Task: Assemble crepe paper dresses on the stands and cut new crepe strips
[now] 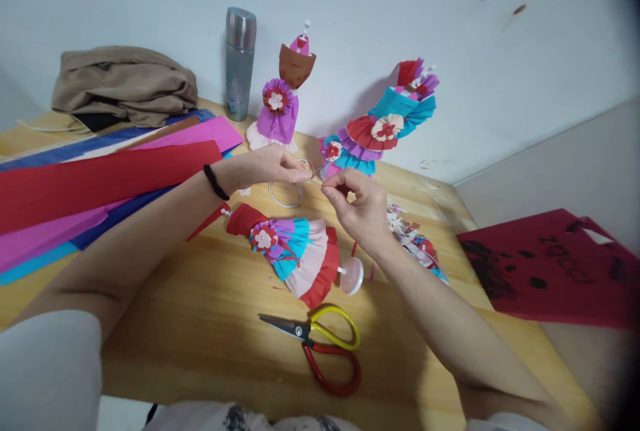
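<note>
My left hand [277, 166] is closed in a pinch, with a small reddish and pale item partly showing behind its fingertips. A thin pale thread [316, 180] runs from there to the pinched fingers of my right hand [361, 208]. Both hands are above the table, fingertips close together. Below them a miniature dress of layered crepe paper [295, 251] lies on its side, its white stand base [352, 276] pointing right. A paper flower [264, 236] decorates its waist. Nearer me, scissors [300, 331] with one yellow and one red handle lie slightly spread.
A white ring [286, 204] lies behind the dress. Crepe paper sheets [110, 174] and brown cloth [125, 84] are left. A grey bottle [240, 64] and two paper dresses [280, 121] [367, 131] stand behind. Paper scraps [413, 234] and a red bag [550, 271] are right.
</note>
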### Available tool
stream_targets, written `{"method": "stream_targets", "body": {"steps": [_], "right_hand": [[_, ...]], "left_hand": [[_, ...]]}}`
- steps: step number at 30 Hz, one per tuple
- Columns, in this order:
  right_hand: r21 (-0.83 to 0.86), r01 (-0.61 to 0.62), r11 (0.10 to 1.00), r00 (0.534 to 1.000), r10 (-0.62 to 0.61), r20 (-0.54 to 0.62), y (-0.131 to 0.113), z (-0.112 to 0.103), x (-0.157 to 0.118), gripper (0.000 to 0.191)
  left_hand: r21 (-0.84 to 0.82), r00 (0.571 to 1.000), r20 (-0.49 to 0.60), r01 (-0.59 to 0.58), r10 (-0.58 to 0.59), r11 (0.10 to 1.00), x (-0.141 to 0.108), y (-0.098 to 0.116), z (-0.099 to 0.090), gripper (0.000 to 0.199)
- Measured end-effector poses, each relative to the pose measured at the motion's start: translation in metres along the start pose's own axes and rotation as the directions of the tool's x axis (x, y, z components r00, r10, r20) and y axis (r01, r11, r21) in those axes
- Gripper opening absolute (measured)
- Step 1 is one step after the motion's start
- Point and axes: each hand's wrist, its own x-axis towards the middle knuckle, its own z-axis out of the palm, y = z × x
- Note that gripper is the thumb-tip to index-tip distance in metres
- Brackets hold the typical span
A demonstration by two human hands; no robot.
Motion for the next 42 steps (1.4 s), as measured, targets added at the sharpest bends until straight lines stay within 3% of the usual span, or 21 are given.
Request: {"method": "stream_targets", "body": {"steps": [3,5,8,11,13,15,18,21,25,29,35,39,42], "right_hand": [[0.045,-0.034,0.998,0.999,0.035,-0.014,-0.005,-0.003,0.001,0.014],[0.095,-0.08,0.992,0.996,0.083,-0.026,-0.006,-0.005,0.003,0.013],[0.207,-0.187,0.96,0.98,0.198,-0.033,-0.003,-0.007,0.003,0.015],[0.3,-0.285,0.911,0.953,0.302,-0.014,0.002,-0.006,0.001,0.018],[0.32,-0.323,0.891,0.94,0.34,0.003,0.002,-0.004,0.0,0.02],[0.33,-0.343,0.88,0.934,0.358,0.015,0.001,-0.002,0.0,0.023],[0.347,-0.349,0.87,0.933,0.356,0.048,-0.003,0.001,-0.001,0.024],[0.354,-0.337,0.873,0.94,0.336,0.067,-0.005,0.002,-0.001,0.023],[0.354,-0.341,0.871,0.939,0.336,0.078,-0.008,-0.003,-0.003,0.019],[0.352,-0.383,0.854,0.923,0.345,0.169,-0.005,-0.019,-0.017,0.017],[0.378,-0.449,0.81,0.893,0.386,0.233,0.015,-0.044,-0.067,0.024],[0.37,-0.52,0.77,0.854,0.467,0.23,0.02,-0.043,-0.1,0.028],[0.358,-0.499,0.789,0.865,0.48,0.147,0.015,-0.034,-0.118,0.026]], "left_hand": [[-0.112,0.993,0.116,0.02,-0.007,0.994,-0.001,0.002,-0.007,0.032],[-0.211,0.994,0.105,0.058,-0.036,0.976,-0.001,0.002,-0.016,0.033],[-0.238,0.992,-0.123,0.007,-0.037,0.971,-0.003,0.006,-0.028,0.024],[-0.028,0.933,-0.324,-0.172,0.154,0.985,-0.008,0.019,-0.028,0.011],[0.198,0.914,-0.235,-0.289,0.332,0.937,-0.012,0.03,-0.019,0.009],[0.306,0.903,-0.172,-0.331,0.394,0.893,-0.014,0.038,-0.005,0.005],[0.507,0.922,-0.068,-0.298,0.382,0.809,-0.015,0.042,0.014,0.008],[0.56,0.935,-0.035,-0.274,0.353,0.782,-0.015,0.042,0.02,0.011],[0.476,0.949,-0.147,-0.178,0.277,0.861,-0.017,0.044,0.005,0.017],[0.416,0.954,-0.259,-0.032,0.152,0.909,-0.019,0.046,-0.015,0.02],[0.248,0.981,-0.185,0.104,-0.058,0.963,-0.037,0.033,-0.026,0.016],[0.02,0.925,-0.255,0.297,-0.283,0.955,-0.071,0.015,-0.027,0.011],[-0.136,0.879,-0.162,0.43,-0.449,0.892,-0.106,0.004,-0.017,0.023]]}}
